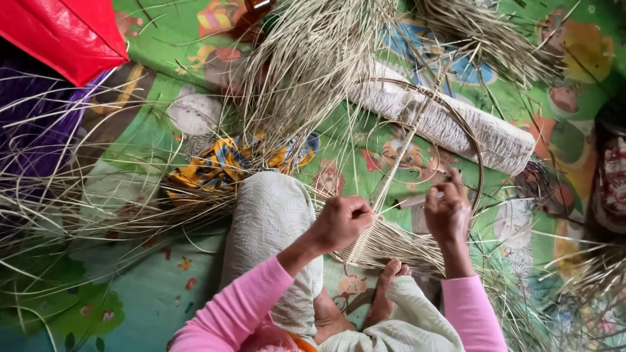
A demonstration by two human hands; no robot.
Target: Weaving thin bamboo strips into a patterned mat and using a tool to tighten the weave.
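On a colourful patterned floor mat (pixel 163 45), at lower centre, light, springy cane strips (pixel 391 244) on a bent hoop frame (pixel 478 156) are pinched by the clenched left hand (pixel 342 221) and right hand (pixel 447 212), best gripped near the weave.

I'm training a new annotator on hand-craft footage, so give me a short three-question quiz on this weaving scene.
1. True or false: the left hand pinches thin pale fibre strands.
2. What does the right hand touch? A) the red sheet B) the round woven frame C) the yellow patterned cloth
3. What colour are the person's sleeves?

Key: 1 true. 2 B. 3 pink.
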